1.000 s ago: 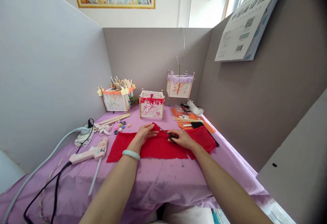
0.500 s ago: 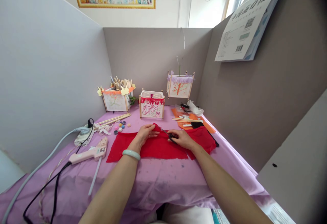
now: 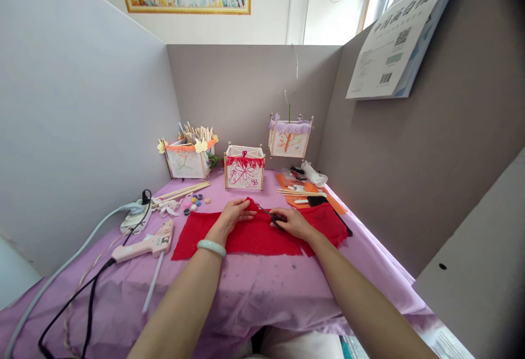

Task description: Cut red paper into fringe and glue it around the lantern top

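Observation:
A wide piece of red cloth (image 3: 262, 239) lies across the purple-covered table. My left hand (image 3: 235, 216) pinches its raised far edge near the middle. In my right hand (image 3: 292, 222) is a pair of black-handled scissors (image 3: 276, 219), with fingers wrapped round the handles. The blades point left toward the lifted edge, close to my left fingertips; whether they are parted is too small to tell. Just beyond my hands stands a white lantern-like box (image 3: 244, 176) with red drawings, a red fringe and stick corners.
A pink glue gun (image 3: 145, 245) with cables and a power strip (image 3: 135, 218) lie at left. Behind are a box of sticks (image 3: 186, 162) and a purple-fringed box (image 3: 289, 140). Orange sheets (image 3: 336, 200) lie at right. Grey partitions (image 3: 254, 91) enclose the table.

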The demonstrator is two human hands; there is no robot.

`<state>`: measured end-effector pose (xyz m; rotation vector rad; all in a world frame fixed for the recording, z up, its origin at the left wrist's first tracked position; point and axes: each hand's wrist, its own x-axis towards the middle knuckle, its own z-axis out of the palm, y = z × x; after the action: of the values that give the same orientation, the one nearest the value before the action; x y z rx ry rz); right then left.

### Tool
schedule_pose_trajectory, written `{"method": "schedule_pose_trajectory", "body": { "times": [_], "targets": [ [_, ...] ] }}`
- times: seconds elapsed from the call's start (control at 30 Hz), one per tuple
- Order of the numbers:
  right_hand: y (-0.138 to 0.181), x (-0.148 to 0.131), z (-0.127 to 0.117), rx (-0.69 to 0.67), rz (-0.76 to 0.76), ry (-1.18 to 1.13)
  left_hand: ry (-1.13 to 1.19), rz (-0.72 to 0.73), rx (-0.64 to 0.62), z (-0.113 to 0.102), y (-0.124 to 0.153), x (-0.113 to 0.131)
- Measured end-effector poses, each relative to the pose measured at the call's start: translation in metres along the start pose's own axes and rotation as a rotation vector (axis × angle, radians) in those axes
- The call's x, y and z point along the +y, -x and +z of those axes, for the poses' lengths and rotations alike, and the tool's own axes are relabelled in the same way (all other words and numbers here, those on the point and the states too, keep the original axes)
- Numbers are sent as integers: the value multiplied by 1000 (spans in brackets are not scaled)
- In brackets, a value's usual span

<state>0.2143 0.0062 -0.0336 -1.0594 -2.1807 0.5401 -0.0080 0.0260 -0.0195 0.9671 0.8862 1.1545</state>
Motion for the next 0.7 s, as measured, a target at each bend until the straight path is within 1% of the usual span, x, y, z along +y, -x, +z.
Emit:
{"method": "schedule_pose_trajectory", "body": {
  "times": [0.33,0.7],
  "targets": [
    [1,-5,-2,-2,-3,-12,5,-1,-6,0,1,0],
    [0,-2,0,-7,-1,-16,-9,-8,-15,2,4,2]
  ]
}}
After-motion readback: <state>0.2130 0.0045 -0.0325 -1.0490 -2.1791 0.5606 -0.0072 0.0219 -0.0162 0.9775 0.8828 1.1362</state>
